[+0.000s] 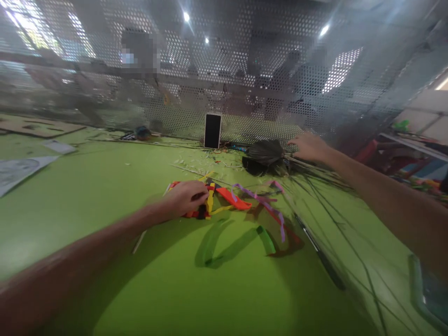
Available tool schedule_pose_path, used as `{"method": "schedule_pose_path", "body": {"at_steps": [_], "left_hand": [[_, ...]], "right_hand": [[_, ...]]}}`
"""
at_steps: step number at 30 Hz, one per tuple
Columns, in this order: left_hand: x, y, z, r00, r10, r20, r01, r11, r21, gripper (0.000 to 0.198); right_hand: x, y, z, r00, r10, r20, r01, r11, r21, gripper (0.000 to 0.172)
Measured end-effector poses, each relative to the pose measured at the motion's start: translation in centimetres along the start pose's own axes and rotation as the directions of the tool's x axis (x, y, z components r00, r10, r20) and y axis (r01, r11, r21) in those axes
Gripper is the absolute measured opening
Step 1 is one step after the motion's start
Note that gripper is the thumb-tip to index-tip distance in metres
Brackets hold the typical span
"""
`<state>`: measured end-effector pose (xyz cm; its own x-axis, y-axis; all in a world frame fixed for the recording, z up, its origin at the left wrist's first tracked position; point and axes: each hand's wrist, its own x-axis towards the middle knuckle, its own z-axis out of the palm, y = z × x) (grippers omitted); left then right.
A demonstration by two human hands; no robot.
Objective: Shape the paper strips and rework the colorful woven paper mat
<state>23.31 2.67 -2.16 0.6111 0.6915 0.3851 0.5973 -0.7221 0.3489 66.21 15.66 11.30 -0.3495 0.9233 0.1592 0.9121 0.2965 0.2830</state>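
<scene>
My left hand [189,198] rests on a red and yellow piece [211,198] near the middle of the green table, its fingers curled at the yellow part. Orange ribbon [234,199] and purple ribbon [261,198] trail to the right of it. Nearer to me lies a curled green strip [227,254]. My right hand [308,145] is raised at the back right, fingers apart and holding nothing, just right of a dark bundle [265,154] with thin dark stems [322,173].
A dark-screened phone [213,131] stands against a perforated metal screen [238,84]. Pale shavings [196,163] lie before it. A black pen-like tool [320,252] lies at right, a dark tray-like object [430,294] at the lower right, papers [24,170] at left.
</scene>
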Motion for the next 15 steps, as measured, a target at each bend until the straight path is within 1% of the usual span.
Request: {"method": "schedule_pose_path", "body": {"at_steps": [2, 4, 5, 6, 7, 9, 10, 12, 15], "left_hand": [[0.0, -0.1, 0.1, 1.0, -0.003, -0.003, 0.004, 1.0, 0.007, 0.03], [0.0, -0.1, 0.1, 1.0, -0.007, -0.005, 0.007, 1.0, 0.025, 0.031], [0.0, -0.2, 0.2, 1.0, -0.006, -0.006, 0.007, 0.999, 0.034, 0.031], [-0.1, -0.2, 0.2, 1.0, -0.005, -0.009, 0.005, 0.999, 0.04, 0.031], [-0.1, -0.2, 0.2, 1.0, -0.003, -0.012, 0.004, 0.999, 0.041, 0.03], [-0.1, -0.3, 0.2, 1.0, 0.0, -0.023, 0.001, 1.0, 0.03, 0.028], [-0.2, -0.3, 0.3, 1.0, 0.0, -0.03, 0.001, 1.0, 0.021, 0.027], [-0.2, -0.4, 0.3, 0.999, 0.002, -0.046, -0.002, 1.0, 0.011, 0.027], [-0.2, -0.4, 0.4, 0.998, 0.004, -0.062, -0.003, 1.0, 0.017, 0.029]], "right_hand": [[-1.4, -3.0, -0.9, 0.994, -0.106, -0.031, 0.108, 0.993, 0.051, 0.037], [-3.8, -6.7, -1.4, 0.962, -0.263, -0.071, 0.272, 0.929, 0.252, 0.031], [-5.1, -8.6, -1.4, 0.94, -0.332, -0.082, 0.341, 0.895, 0.287, 0.029], [-6.6, -10.4, -1.2, 0.919, -0.386, -0.084, 0.392, 0.871, 0.295, 0.029], [-7.9, -12.0, -0.9, 0.906, -0.412, -0.1, 0.422, 0.86, 0.287, 0.029], [-10.1, -14.4, 0.2, 0.868, -0.471, -0.157, 0.496, 0.836, 0.234, 0.029], [-10.9, -15.1, 0.8, 0.857, -0.485, -0.173, 0.513, 0.833, 0.207, 0.029], [-11.7, -15.6, 2.0, 0.847, -0.487, -0.213, 0.525, 0.828, 0.195, 0.027], [-11.6, -14.9, 2.9, 0.867, -0.392, -0.307, 0.474, 0.838, 0.271, 0.023]]}}
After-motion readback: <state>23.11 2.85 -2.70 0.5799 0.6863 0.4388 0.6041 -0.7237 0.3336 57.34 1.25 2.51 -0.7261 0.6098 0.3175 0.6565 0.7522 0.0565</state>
